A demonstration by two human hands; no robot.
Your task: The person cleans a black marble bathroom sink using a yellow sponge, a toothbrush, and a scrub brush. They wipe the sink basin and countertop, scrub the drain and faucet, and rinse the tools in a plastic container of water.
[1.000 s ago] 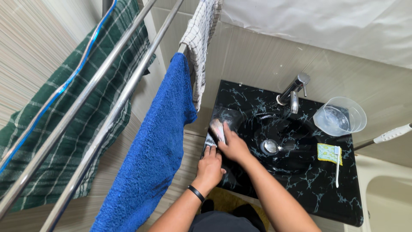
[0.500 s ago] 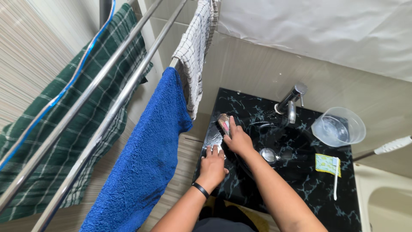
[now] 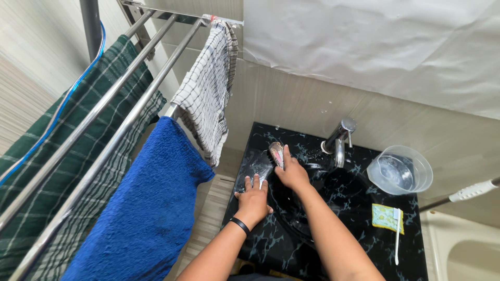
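Scrubbing seems to be the work: my right hand [image 3: 291,174] is clamped on a small oval brush with a pale back [image 3: 276,154], pressed to the rear left corner of the black marbled sink surface [image 3: 359,208]. I judge the brush light, stiff and slippery when wet, best gripped across its back. My left hand [image 3: 253,200] lies flat, fingers spread, on the wet stone beside it. Behind stands a chrome tap [image 3: 338,141]; a clear plastic bowl [image 3: 400,170] sits right.

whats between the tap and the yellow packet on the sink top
In the head view, only bare black marbled sink top lies between the tap and the yellow packet.
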